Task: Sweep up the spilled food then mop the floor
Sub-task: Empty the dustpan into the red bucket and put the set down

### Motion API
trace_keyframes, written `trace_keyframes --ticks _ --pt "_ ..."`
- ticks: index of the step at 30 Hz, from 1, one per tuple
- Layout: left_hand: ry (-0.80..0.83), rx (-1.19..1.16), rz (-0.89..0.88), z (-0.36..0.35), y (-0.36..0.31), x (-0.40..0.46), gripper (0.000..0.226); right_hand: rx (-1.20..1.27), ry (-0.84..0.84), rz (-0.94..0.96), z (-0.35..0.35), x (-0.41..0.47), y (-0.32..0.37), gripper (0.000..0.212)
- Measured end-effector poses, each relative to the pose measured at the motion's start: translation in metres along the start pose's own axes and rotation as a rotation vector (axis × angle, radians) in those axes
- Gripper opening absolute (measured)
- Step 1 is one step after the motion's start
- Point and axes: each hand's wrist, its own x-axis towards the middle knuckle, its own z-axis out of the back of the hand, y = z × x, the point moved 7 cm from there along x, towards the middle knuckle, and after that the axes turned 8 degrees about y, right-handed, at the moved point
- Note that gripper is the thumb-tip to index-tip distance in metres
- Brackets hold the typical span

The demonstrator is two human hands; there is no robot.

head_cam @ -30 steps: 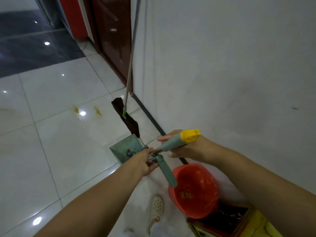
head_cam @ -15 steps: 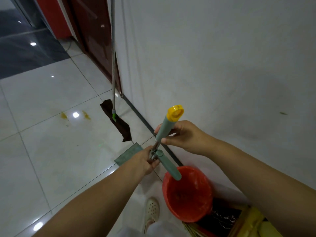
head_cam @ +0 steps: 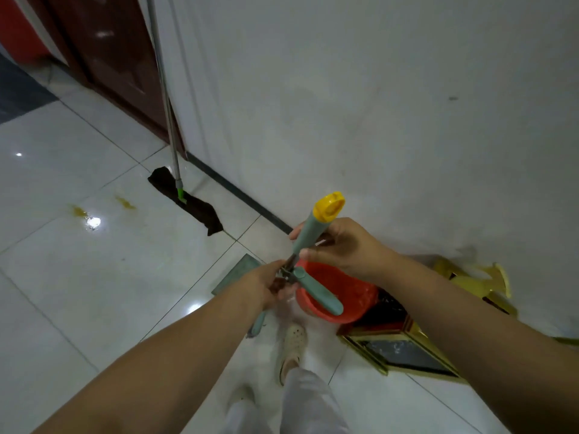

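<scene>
My right hand [head_cam: 344,245] grips a grey-green handle with a yellow cap [head_cam: 316,225], held nearly upright. My left hand [head_cam: 266,285] grips the metal joint just below, where a second grey-green handle [head_cam: 319,294] branches off over the red bin [head_cam: 347,292]. The dustpan's grey-green pan [head_cam: 239,272] shows edge-on behind my left wrist. A flat mop [head_cam: 188,203] with a dark pad leans on the wall corner. Yellow food stains [head_cam: 125,202] mark the white tiles to the left.
The white wall stands close on the right, with a dark skirting strip along its foot. A gold-framed black box [head_cam: 404,349] and yellow scraps [head_cam: 470,280] lie by the bin. A dark red door [head_cam: 119,57] is behind the mop. My feet [head_cam: 293,343] stand below.
The yellow-capped handle has swung from nearly level to nearly upright in my right hand. The dustpan's pan has tipped from face-on to edge-on. The view has shifted right toward the wall.
</scene>
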Motion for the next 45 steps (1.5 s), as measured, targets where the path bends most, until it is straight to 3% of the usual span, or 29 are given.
trace_keyframes --ticks 8,18,27,34,39,45 --pt "0.050 0.014 0.034 -0.009 0.097 -0.003 0.021 0.083 -0.150 -0.090 -0.029 -0.095 -0.024 0.030" --pt "0.035 0.013 0.075 -0.042 0.202 0.016 0.010 0.083 -0.159 -0.189 -0.044 -0.190 -0.078 0.033" --pt "0.048 0.000 0.031 -0.081 0.275 0.011 0.018 0.048 -0.222 -0.158 -0.042 -0.274 -0.108 0.028" --pt "0.015 0.146 -0.043 -0.098 0.282 -0.001 0.021 0.167 -0.285 -0.214 -0.037 -0.289 -0.130 0.032" --pt "-0.045 0.329 -0.038 -0.101 0.270 -0.022 0.019 0.023 -0.350 -0.332 -0.033 -0.293 -0.139 0.044" --pt "0.058 0.457 -0.116 -0.109 0.244 -0.053 0.030 0.100 -0.539 -0.419 -0.038 -0.307 -0.148 0.036"
